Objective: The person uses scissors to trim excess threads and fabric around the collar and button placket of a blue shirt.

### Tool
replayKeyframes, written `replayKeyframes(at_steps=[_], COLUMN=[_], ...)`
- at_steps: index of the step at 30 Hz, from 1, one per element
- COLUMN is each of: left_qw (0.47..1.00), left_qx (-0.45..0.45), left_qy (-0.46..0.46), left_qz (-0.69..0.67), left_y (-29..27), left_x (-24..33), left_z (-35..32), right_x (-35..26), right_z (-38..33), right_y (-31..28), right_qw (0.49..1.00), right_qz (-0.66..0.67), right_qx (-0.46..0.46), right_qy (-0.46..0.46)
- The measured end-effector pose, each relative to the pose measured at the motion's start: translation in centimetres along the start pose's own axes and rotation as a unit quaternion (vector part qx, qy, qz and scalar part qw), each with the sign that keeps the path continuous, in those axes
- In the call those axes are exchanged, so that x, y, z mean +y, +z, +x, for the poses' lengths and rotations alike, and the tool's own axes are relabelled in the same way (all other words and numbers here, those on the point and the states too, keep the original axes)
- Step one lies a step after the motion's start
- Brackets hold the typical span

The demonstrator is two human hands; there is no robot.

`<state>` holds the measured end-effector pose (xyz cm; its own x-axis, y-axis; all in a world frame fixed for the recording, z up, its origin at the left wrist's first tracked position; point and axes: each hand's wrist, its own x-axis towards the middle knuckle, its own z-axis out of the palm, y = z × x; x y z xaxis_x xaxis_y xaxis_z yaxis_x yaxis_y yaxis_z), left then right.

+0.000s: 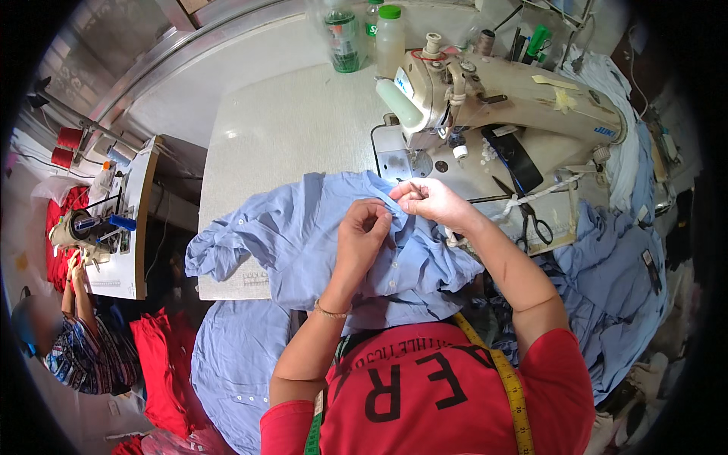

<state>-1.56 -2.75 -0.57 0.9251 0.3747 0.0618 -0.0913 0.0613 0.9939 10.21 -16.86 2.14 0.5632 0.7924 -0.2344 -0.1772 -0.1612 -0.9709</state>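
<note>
A light blue button-up shirt [303, 220] lies spread over the front of the sewing table, one sleeve stretched to the left. Both hands are at its collar. My left hand [365, 231] has its thumb and fingers pinched on the shirt near the neckline. Just to the right, my right hand [428, 203] pinches the collar edge between thumb and fingers. Whether a button or thread is also in the fingertips is too small to tell. Beyond the hands stands the sewing machine [523, 98], its needle area a short way from the collar.
Black scissors [531, 220] and a black phone-like case [512, 159] lie right of my right hand. Bottles [390, 38] stand at the back. More blue garments [599, 280] are heaped at right and hang below left. Another person [83, 341] works at a machine far left.
</note>
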Motion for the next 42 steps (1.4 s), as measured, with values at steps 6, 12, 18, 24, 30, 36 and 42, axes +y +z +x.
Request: replayKeyframes(at_steps=[6,12,18,24,30,36,42], left_qw=[0.999,0.999,0.999,0.998,0.996,0.995,0.997], left_qx=[-0.002,0.000,-0.001,0.004,0.017,0.029,0.027], left_qy=[0.018,0.003,0.017,0.012,0.011,-0.005,0.006], left_qz=[0.038,0.038,0.046,0.062,0.085,0.096,0.077], left_y=[0.1,0.3,0.4,0.5,0.6,0.7,0.4], left_x=[0.3,0.4,0.2,0.6,0.6,0.8,-0.1], left_z=[0.0,-0.1,-0.1,-0.3,-0.3,-0.1,0.3], right_x=[0.1,0.2,0.2,-0.1,0.0,-0.4,-0.4], right_z=[0.2,0.2,-0.2,-0.2,-0.3,-0.8,-0.7], right_y=[0.2,0.2,0.6,0.9,0.9,1.6,1.9], right_qw=[1.000,0.999,0.999,0.999,0.998,0.994,0.992], right_qz=[-0.020,-0.038,-0.012,-0.003,0.008,-0.026,-0.057], right_qx=[0.001,0.028,0.025,0.030,0.032,0.041,0.065], right_qy=[0.008,-0.006,-0.037,-0.041,-0.053,-0.095,-0.095])
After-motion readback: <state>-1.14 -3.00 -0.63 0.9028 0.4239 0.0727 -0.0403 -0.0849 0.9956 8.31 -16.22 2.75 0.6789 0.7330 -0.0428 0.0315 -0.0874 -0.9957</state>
